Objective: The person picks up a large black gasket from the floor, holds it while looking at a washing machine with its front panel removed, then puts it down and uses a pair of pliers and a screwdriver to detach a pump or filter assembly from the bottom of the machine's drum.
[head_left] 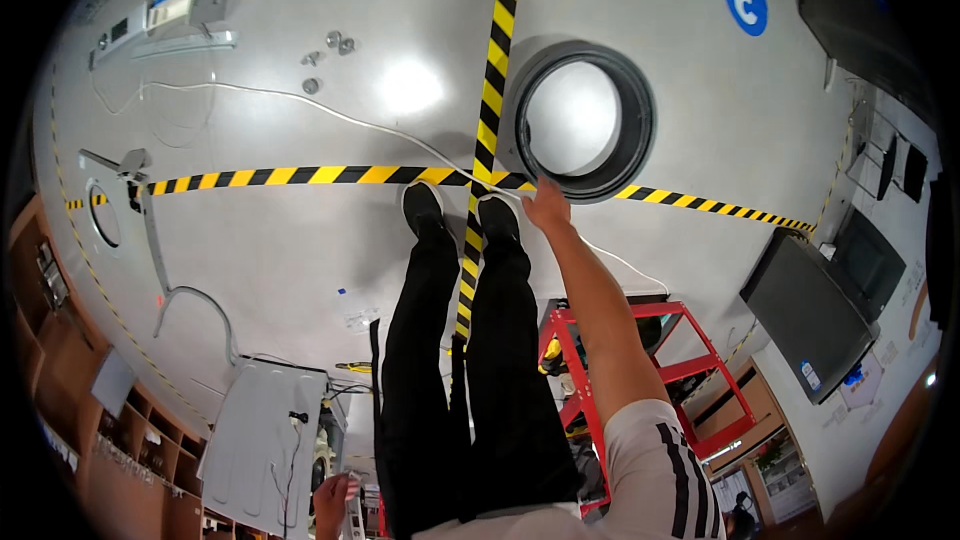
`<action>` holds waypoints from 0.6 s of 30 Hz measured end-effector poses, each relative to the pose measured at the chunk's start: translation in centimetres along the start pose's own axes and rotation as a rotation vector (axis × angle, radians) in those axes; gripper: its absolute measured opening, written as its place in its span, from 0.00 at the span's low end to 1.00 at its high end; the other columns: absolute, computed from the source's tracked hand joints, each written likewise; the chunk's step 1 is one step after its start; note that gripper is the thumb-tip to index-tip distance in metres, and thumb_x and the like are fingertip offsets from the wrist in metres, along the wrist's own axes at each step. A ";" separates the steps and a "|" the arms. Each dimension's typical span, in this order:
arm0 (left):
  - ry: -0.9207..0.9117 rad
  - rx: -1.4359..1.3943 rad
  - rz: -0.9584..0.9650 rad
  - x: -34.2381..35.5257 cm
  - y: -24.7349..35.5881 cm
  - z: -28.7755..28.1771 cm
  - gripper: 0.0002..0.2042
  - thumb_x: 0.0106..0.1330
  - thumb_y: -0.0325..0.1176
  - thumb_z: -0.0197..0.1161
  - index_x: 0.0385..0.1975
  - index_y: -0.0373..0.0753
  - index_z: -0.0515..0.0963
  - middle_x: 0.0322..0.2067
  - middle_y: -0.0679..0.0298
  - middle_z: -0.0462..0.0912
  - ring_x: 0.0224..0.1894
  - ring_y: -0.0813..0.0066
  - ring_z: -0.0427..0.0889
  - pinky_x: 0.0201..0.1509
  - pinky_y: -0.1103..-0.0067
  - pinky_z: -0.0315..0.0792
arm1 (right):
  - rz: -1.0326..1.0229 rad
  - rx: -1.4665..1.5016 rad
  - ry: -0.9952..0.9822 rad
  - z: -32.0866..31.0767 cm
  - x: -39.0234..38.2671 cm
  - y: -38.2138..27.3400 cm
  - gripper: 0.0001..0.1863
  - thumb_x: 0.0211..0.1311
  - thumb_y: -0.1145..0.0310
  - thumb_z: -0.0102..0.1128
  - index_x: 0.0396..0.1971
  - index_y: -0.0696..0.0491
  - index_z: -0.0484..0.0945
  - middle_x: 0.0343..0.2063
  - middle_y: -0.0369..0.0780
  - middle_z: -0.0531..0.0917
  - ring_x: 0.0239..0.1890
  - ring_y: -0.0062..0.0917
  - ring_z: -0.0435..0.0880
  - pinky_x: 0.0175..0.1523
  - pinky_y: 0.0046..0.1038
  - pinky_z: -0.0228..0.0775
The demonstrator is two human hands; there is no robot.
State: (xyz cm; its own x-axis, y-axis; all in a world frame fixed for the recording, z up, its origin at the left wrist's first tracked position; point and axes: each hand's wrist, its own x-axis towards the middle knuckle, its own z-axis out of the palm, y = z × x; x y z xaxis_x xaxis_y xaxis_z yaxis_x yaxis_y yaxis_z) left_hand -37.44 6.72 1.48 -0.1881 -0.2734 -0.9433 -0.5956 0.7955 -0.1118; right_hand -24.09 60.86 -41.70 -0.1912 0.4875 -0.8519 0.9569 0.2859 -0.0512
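My right hand reaches forward to the near edge of a black rubber ring, which looks like a washing machine door gasket. Its fingers are closed at the rim; the exact grip is too small to make out. A white cord crosses the floor and passes beneath this hand. My left hand hangs low at the bottom edge, fingers curled in, and whatever it may hold is hidden. Bare floor shows through the middle of the ring.
Yellow-black tape crosses at my feet. Several small metal parts lie ahead left, near a white appliance panel. A grey hose and a white appliance casing are at left. A red frame cart and a dark flat panel stand right.
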 end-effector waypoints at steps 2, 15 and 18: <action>0.046 -0.028 -0.106 3.3 -1.1 -2.3 0.14 0.71 0.33 0.53 0.45 0.27 0.75 0.32 0.56 0.83 0.33 0.73 0.84 0.36 0.81 0.79 | 0.089 -0.041 0.057 0.5 4.1 0.1 0.45 0.52 0.48 0.66 0.66 0.54 0.58 0.63 0.48 0.67 0.63 0.40 0.69 0.62 0.42 0.65; 0.075 -0.170 0.007 -0.7 2.5 2.5 0.15 0.72 0.34 0.54 0.48 0.27 0.75 0.35 0.55 0.84 0.35 0.70 0.85 0.39 0.79 0.78 | -0.081 0.272 0.269 -4.8 4.1 1.7 0.36 0.46 0.64 0.61 0.58 0.63 0.65 0.46 0.61 0.78 0.50 0.54 0.78 0.58 0.40 0.69; 0.081 -0.210 0.150 -4.5 1.8 3.0 0.16 0.72 0.36 0.55 0.47 0.26 0.75 0.35 0.55 0.84 0.35 0.70 0.85 0.39 0.79 0.78 | -0.077 0.413 0.373 -13.6 -3.5 2.8 0.38 0.47 0.58 0.61 0.57 0.64 0.67 0.46 0.58 0.80 0.52 0.49 0.78 0.58 0.38 0.69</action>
State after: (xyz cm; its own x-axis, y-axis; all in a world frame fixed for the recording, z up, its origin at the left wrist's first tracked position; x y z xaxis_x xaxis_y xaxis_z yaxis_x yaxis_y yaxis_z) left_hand -35.33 11.02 4.53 -0.3427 -0.2101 -0.9156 -0.7038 0.7030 0.1021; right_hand -23.74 71.23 -31.78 -0.2567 0.7582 -0.5994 0.9288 0.0219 -0.3700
